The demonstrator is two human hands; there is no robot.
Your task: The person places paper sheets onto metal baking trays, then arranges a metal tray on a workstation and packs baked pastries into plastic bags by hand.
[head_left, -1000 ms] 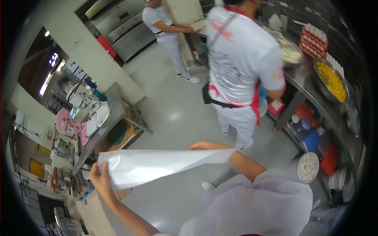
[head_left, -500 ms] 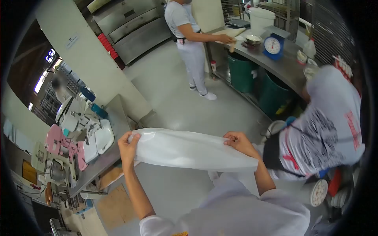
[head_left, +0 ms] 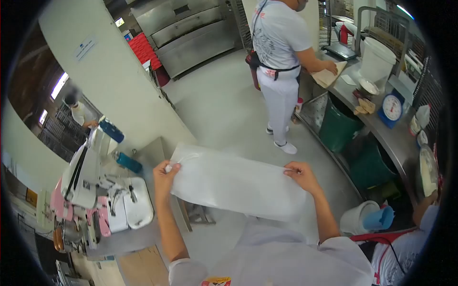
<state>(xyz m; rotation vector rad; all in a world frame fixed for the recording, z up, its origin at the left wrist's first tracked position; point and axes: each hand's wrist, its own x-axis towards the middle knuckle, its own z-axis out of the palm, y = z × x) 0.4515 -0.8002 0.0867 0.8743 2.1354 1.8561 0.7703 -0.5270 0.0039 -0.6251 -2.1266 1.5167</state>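
Stretched between my two hands is a translucent white sheet [head_left: 234, 183], which looks like thin plastic or paper; I cannot tell which. My left hand [head_left: 165, 177] pinches its left end, thumb on the near face. At the upper right edge, my right hand [head_left: 303, 177] grips it between thumb and curled fingers. The sheet hangs in the air in front of my chest, slightly slack, its right end lower than its left.
At left, a metal table bears pink and white stand mixers [head_left: 76, 181] and a blue bottle [head_left: 128, 162]. A co-worker [head_left: 281, 52] stands at the right-hand counter, near a blue dial scale [head_left: 392, 108] and green bins [head_left: 339, 123]. Another person [head_left: 405, 252] is at lower right.
My view has shifted, and the sheet is opened out taller between my hands. The far co-worker appears closer, hand on a brown paper on the counter. The person at right is mostly out of frame.
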